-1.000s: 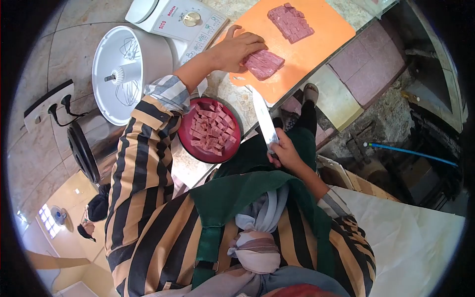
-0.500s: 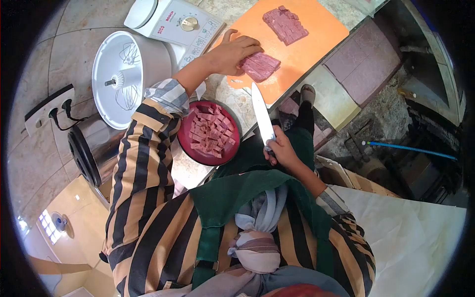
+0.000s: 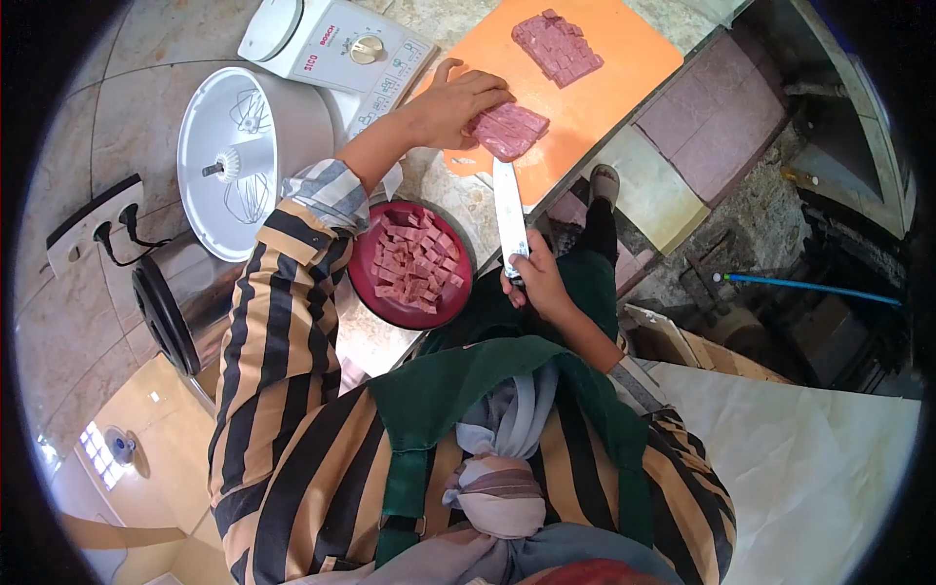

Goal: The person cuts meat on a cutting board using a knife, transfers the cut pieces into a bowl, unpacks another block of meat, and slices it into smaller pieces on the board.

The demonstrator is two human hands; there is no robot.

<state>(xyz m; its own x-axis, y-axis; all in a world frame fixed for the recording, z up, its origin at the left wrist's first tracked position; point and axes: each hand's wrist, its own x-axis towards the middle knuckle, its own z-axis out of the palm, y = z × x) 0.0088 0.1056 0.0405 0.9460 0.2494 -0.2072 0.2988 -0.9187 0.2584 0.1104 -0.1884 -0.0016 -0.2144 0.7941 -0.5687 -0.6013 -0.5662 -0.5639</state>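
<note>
Where the left hand [image 3: 456, 107] curls, meat [image 3: 511, 133] (pink) touches it

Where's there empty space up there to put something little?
The orange board is bare between the far meat and the near meat, and right of the far meat, out to the edge. A strip of counter between board and red plate is bare too. It's crowded where the left hand rests on the near meat, with the knife close by.
</note>
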